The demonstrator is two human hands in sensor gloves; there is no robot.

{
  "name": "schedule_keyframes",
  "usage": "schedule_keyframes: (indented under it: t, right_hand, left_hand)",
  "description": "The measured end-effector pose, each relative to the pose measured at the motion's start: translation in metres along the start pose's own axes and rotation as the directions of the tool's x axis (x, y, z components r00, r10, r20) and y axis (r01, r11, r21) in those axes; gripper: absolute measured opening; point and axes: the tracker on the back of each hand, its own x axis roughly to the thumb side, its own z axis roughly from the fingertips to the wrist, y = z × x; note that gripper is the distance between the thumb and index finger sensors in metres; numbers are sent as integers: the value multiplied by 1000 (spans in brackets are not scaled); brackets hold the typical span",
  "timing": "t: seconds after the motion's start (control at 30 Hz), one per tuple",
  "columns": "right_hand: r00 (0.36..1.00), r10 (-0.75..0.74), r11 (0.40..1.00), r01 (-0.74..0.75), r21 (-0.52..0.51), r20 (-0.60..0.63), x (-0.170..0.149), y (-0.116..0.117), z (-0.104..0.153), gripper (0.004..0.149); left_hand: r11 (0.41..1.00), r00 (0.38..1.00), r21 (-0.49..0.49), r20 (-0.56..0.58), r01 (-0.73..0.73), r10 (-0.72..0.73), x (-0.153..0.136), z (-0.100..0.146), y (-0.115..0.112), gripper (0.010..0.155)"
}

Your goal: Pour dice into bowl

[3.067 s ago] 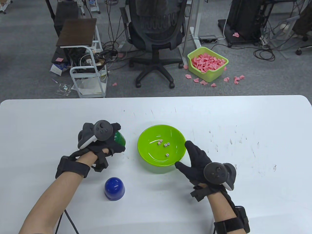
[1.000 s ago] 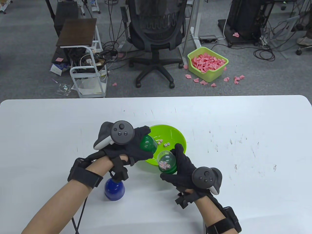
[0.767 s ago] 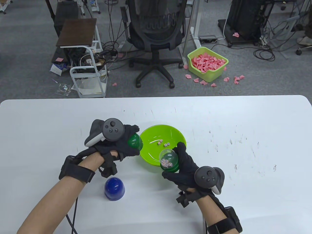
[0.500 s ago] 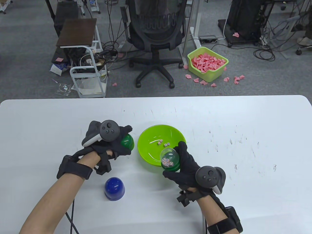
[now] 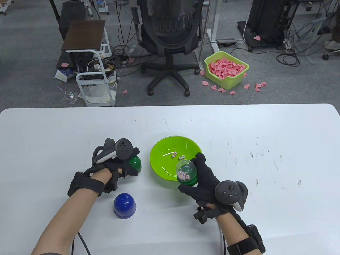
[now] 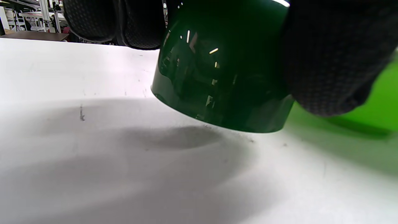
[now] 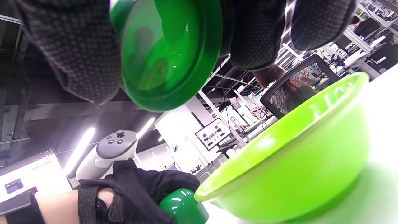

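**Set the lid down, then tip the dice in**

Your left hand (image 5: pixel 117 162) grips the dark green cover (image 5: pixel 134 164), tilted just above the tabletop, left of the bowl (image 5: pixel 159 170); lower it flat. A blue cup (image 5: pixel 124 205) sits nearer the front edge. Your right hand (image 5: pixel 209 180) clasps the dice cup (image 5: pixel 186 172) over the bowl's near rim. Roll that wrist slowly, mouth toward the bowl's middle, so the dice (image 5: pixel 183 176) don't bounce out.

Three domed caps are being shown on the table view: one dark green cap (image 5: pixel 134 164), one blue cap (image 5: pixel 124 205) and one clear cap (image 5: pixel 186 169). One green bowl (image 5: pixel 159 164) is being shown. Three dice (image 5: pixel 174 154) are being counted in the bowl. Several dice are being carried under the clear cap; their number cannot be told.
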Motion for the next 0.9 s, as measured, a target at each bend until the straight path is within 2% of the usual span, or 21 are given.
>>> schedule_keyframes:
  t: [0.3, 0.6, 0.77, 0.9]
  right_hand:
    - [1000, 3, 1000, -3, 2, 3, 0, 0, 0, 114]
    - [1000, 7, 1000, -7, 7, 2, 0, 0, 0, 114]
    - [1000, 14, 1000, -14, 13, 2, 1, 1, 0, 114]
    - [999, 32, 999, -32, 30, 4, 1, 4, 0, 114]
  left_hand:
    - [1000, 1000, -24, 4, 19, -18, -2, -1, -16, 90]
    - [995, 998, -90, -27, -53, 50, -6, 0, -21, 93]
    - [990, 991, -39, -6, -133, 132, -1, 8, 1, 95]
    - [977, 974, 4, 78, -212, 211, 16, 21, 28, 96]
